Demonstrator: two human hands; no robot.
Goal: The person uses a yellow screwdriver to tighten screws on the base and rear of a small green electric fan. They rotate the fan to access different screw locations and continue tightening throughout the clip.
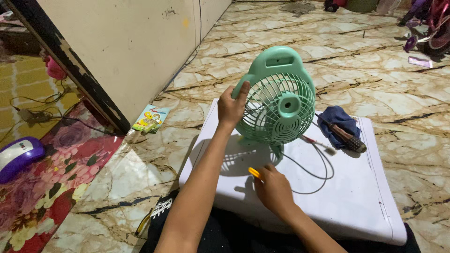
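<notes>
While the mint-green fan [280,99] stood upright on the white board [356,197], its round ribbed grille facing the person, the left hand [231,106] gripped its left rim. The right hand [273,188], just below the fan's base, was closed on a yellow-handled tool [254,173].

A home: a marble-patterned tiled floor [290,33], a floral mat [51,187] at eight o'clock, a child's bicycle [431,26] at two o'clock.
</notes>
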